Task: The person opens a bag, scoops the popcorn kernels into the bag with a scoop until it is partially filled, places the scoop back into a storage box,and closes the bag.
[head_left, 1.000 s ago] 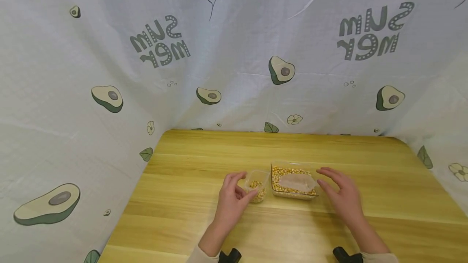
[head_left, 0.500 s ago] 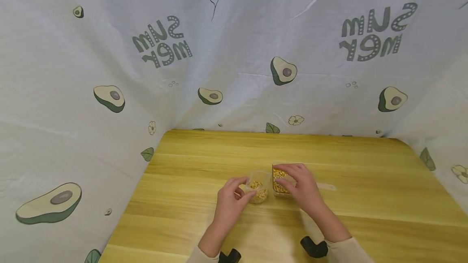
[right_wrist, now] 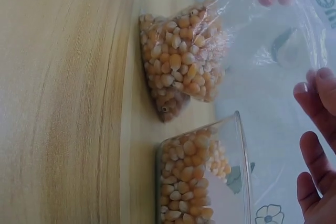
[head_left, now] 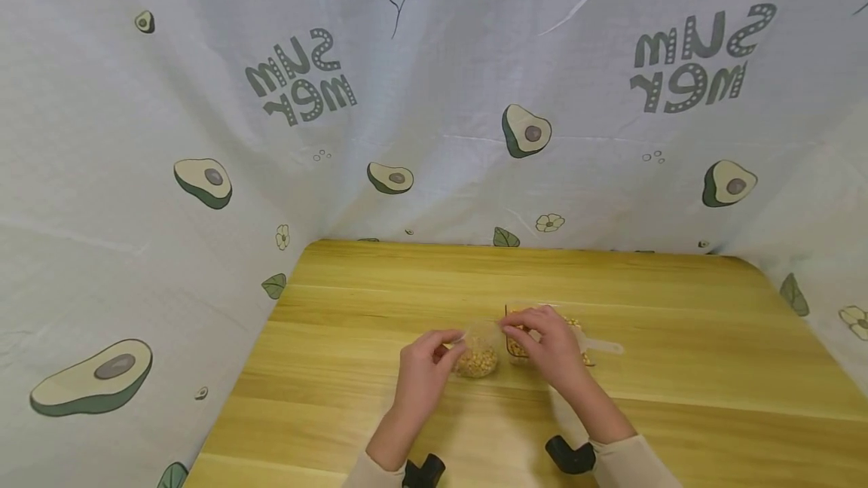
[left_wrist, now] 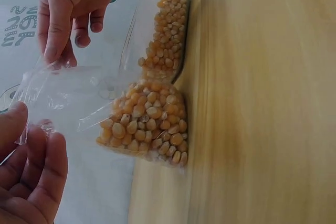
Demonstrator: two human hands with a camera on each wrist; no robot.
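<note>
A clear plastic bag (head_left: 478, 358) stands on the table with corn kernels (left_wrist: 147, 121) filling its lower part. My left hand (head_left: 423, 371) pinches the left side of its top edge between thumb and fingers. On the opposite side, my right hand (head_left: 548, 341) pinches the top edge with thumb and index finger. Between the hands the upper film is stretched, as both wrist views show. Just right of the bag is a clear rectangular container (right_wrist: 244, 153) of corn, partly hidden by my right hand. A whitish scoop (head_left: 603, 346) lies in it, its handle sticking out rightward.
The wooden table (head_left: 353, 300) carries the bag and container near its middle. A white curtain (head_left: 447, 194) printed with avocados hangs behind the table and along its sides. Black fittings (head_left: 570, 455) sit at both wrists.
My right hand has come left from beside the scoop, across the container, and taken hold of the bag's right edge. My left hand stays at the bag, whose mouth looks narrower.
</note>
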